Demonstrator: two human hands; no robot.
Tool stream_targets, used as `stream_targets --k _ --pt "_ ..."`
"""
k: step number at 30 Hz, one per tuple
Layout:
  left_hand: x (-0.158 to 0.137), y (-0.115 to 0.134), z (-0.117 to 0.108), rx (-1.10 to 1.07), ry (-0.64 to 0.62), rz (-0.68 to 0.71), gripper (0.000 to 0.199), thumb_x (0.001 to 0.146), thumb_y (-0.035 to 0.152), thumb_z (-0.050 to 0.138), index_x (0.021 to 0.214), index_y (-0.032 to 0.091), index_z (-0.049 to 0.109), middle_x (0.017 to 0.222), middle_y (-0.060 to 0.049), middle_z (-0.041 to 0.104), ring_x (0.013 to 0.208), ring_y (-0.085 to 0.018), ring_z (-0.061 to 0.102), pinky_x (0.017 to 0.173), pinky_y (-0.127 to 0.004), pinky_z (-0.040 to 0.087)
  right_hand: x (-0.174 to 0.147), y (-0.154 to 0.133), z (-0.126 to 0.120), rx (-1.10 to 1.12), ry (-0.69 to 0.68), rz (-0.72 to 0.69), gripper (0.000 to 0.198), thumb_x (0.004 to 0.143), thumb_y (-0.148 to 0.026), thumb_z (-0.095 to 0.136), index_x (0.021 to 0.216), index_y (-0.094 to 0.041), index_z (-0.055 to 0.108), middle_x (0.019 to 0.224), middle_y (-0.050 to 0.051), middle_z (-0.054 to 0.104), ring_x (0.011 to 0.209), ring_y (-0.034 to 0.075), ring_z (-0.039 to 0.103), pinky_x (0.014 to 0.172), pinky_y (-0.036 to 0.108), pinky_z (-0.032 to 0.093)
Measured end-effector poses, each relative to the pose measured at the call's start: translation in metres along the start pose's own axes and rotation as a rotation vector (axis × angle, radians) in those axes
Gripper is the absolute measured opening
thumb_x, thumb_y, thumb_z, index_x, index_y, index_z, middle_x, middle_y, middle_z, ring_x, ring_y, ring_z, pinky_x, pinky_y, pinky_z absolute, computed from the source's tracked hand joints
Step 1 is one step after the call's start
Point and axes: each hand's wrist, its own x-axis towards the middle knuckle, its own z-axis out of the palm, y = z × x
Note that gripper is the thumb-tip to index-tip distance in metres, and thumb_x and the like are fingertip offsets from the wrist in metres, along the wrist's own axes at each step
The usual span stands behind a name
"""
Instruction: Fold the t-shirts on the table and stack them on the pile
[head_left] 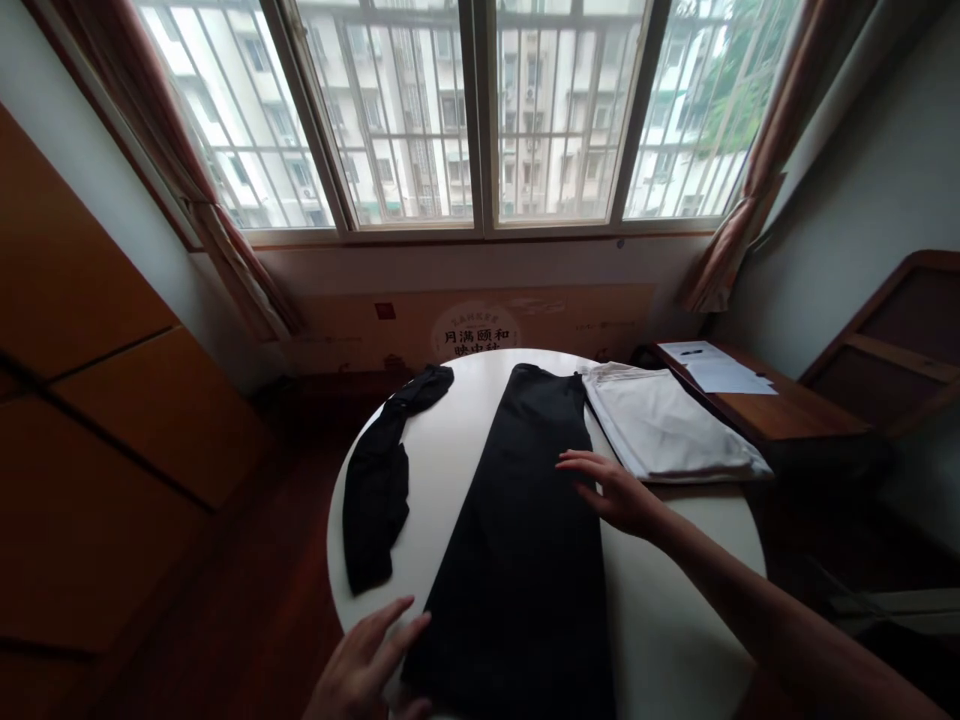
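Blk trousers, by the look (532, 500), lie flat mid-surface (682, 590), btwn bunched blk garment (375, 500) on L & folded white cloth (667, 430) on R. L hand (360, 660) at lower L edge, R hand (611, 492) by R edge; both grips open, nothing held, contact unclear. To smooth well: flat palms, light strokes outward, edges straight, don't snag white cloth.

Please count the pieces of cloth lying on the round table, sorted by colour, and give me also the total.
Black: 2 (wide cloth in the middle, narrow cloth at the left)
White: 1 (folded cloth at the right)
Total: 3
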Motion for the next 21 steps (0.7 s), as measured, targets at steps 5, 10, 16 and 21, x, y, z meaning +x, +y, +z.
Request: stream_targets --k 5,10,16,21 --pt "0.009 0.014 -0.010 -0.090 -0.063 -0.085 0.052 0.083 0.022 0.069 0.133 0.030 0.063 0.135 -0.008 0.065 0.117 -0.027 0.067 0.094 -0.039 0.061 -0.096 -0.057 -0.015 0.049 -0.290 -0.035 0.047 0.089 -0.017 0.059 0.135 -0.030 0.062 0.144 0.007 0.056 0.142 0.023 0.047 0.118 0.043 0.043" --pt "0.030 0.041 -0.013 -0.176 -0.088 0.002 0.044 0.087 0.026 0.067 0.131 0.030 0.065 0.140 -0.009 0.061 0.127 -0.030 0.059 0.102 -0.048 0.055 -0.149 -0.096 0.004 -0.004 -0.415 0.008 0.075 0.076 -0.009 0.066 0.144 -0.036 0.055 0.158 0.005 0.041 0.152 0.032 0.031 0.125 0.061 0.024" --pt "0.057 0.105 -0.005 -0.410 -0.273 0.108 0.056 0.086 0.027 0.070 0.140 0.028 0.057 0.143 -0.009 0.059 0.132 -0.029 0.052 0.111 -0.050 0.048 -0.157 -0.102 0.032 -0.083 -0.216 0.022 0.038 0.087 -0.019 0.067 0.121 -0.035 0.072 0.147 0.004 0.055 0.146 0.030 0.042 0.120 0.061 0.033" --pt "0.074 0.149 0.012 -0.465 -0.294 0.143 0.069 0.081 0.029 0.076 0.144 0.019 0.051 0.139 -0.014 0.061 0.126 -0.031 0.055 0.110 -0.050 0.048 -0.152 -0.105 0.040 -0.034 -0.044 -0.101 0.023 0.092 -0.023 0.064 0.111 -0.028 0.076 0.124 0.005 0.071 0.126 0.025 0.060 0.107 0.045 0.052"
